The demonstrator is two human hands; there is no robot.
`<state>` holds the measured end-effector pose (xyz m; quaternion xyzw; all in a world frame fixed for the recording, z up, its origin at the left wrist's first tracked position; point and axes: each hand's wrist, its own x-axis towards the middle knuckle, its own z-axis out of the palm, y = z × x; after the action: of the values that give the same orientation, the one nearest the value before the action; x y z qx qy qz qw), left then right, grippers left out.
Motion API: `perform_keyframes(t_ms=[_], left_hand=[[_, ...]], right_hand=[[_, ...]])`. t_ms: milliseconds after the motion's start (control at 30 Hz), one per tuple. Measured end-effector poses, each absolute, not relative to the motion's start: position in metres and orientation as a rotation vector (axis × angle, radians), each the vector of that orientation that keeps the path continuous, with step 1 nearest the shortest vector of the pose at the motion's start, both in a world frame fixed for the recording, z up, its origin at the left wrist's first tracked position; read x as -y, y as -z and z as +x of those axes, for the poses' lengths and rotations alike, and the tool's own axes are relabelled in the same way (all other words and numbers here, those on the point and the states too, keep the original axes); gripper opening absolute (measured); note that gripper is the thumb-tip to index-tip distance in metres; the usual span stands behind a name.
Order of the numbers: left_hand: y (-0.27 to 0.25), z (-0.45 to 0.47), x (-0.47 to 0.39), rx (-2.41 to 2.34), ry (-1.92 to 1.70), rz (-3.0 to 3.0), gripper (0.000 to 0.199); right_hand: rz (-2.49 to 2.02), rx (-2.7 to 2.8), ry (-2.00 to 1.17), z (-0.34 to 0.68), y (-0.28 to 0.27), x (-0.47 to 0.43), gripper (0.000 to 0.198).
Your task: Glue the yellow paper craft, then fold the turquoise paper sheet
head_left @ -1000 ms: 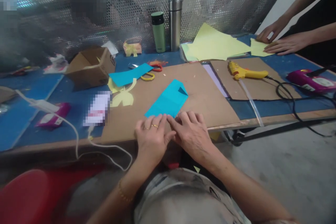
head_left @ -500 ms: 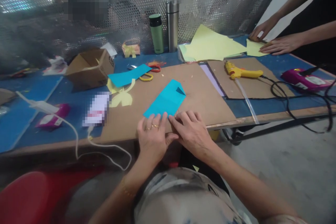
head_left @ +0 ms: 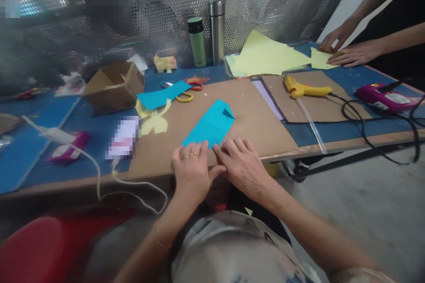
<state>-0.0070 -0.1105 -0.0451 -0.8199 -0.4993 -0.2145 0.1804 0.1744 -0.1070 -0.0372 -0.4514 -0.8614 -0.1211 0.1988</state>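
Observation:
A folded sheet of blue paper [head_left: 210, 123] lies on a large piece of cardboard [head_left: 262, 124], one far corner turned over. My left hand [head_left: 193, 163], with rings on it, grips the paper's near edge, its fingers together on top. Beside it, my right hand [head_left: 241, 161] pinches the same edge with bent fingers. Both thumbs point toward each other at the table's front edge. What lies beneath my fingertips is hidden. Farther left, a second blue paper piece [head_left: 162, 95] partly covers scissors [head_left: 185, 97], near pale yellow paper cutouts [head_left: 154, 124].
A yellow glue gun [head_left: 307, 90] with a cable rests on cardboard at right. An open cardboard box [head_left: 113, 93], green bottle [head_left: 198, 44] and steel flask [head_left: 217, 33] stand behind. Another person's hands [head_left: 352, 53] press yellow paper at far right. A white cable [head_left: 139, 183] hangs over the front edge.
My hands stay at the paper's near edge, with only a slight shift of the fingers. The other person's farther hand has moved a little on the yellow paper.

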Motion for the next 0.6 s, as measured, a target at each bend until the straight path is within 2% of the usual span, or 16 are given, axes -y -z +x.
perform_keyframes(t_ms=[300, 600], left_hand=[[0.0472, -0.0084, 0.1025, 1.386, 0.599, -2.356, 0.082], [0.0505, -0.0031, 0.1112, 1.496, 0.601, -2.284, 0.082]], right_hand=[[-1.272, 2.411, 0.238, 0.1771, 0.042, 0.1046, 0.039], [-1.308, 2.394, 0.265, 0.1724, 0.0423, 0.1074, 0.034]])
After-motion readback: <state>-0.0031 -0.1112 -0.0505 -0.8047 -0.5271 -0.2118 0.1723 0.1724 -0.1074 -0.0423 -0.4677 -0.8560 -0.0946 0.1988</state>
